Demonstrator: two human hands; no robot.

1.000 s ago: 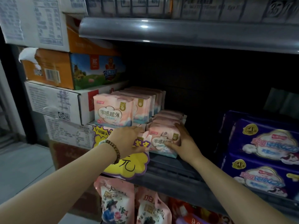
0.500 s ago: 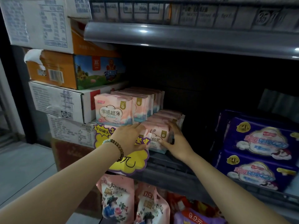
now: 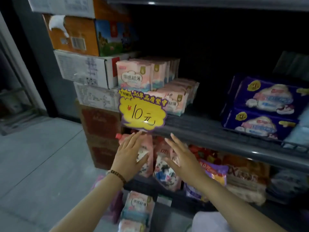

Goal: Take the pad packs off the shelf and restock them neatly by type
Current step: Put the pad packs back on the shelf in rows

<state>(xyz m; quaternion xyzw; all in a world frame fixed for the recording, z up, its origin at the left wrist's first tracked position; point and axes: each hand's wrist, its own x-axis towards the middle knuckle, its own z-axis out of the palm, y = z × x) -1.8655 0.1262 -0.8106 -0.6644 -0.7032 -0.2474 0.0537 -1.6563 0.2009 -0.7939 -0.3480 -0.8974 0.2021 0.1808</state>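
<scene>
Two rows of pink pad packs stand on the dark shelf (image 3: 200, 129): a taller row (image 3: 132, 77) at the left and a lower row (image 3: 175, 97) beside it. Two dark blue pad packs (image 3: 265, 108) are stacked at the shelf's right. More pink pad packs (image 3: 137, 210) are stacked low down in front of me. My left hand (image 3: 129, 156) and my right hand (image 3: 181, 156) hover below the shelf edge, fingers straight and spread, holding nothing, in front of pink pouches on the lower shelf.
A yellow price sign (image 3: 142, 113) reading 10 hangs from the shelf edge. Cardboard boxes (image 3: 83, 71) are stacked at the left. Pink pouches (image 3: 165, 166) and mixed packets (image 3: 234, 178) fill the lower shelf. Grey floor (image 3: 41, 164) lies at the left.
Both hands have let go of the lower pink pad row and dropped below the shelf edge, now empty with fingers spread. My view has tilted down.
</scene>
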